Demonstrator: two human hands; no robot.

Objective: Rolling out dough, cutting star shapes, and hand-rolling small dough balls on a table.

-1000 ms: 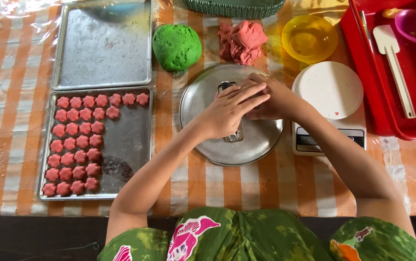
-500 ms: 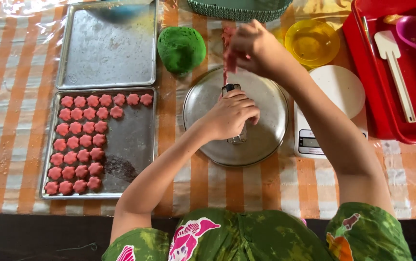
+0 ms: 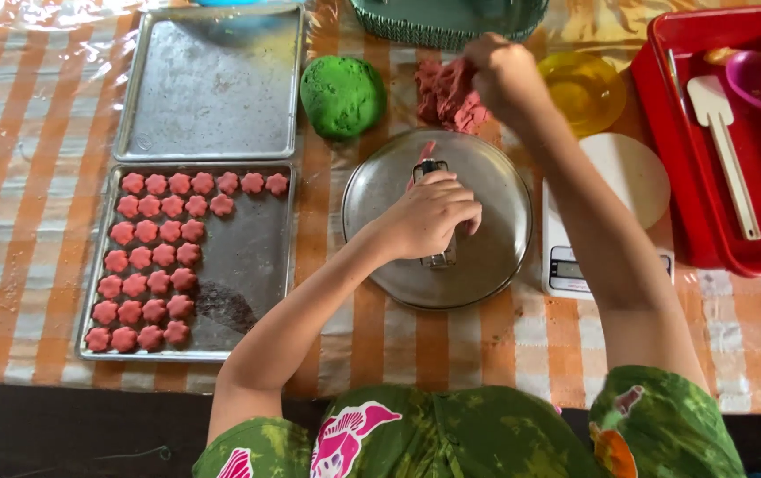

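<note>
Right hand (image 3: 504,75) has left the metal lid (image 3: 438,219), now pinching the pink dough (image 3: 447,93) just behind it. Left hand (image 3: 429,217) is curled shut around the lid's handle. Portioning step; next needs a small piece torn free.

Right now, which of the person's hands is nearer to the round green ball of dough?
The right hand. It reaches up onto the pink dough lump just beside the round green ball of dough; the left hand rests lower, on the round metal lid.
</note>
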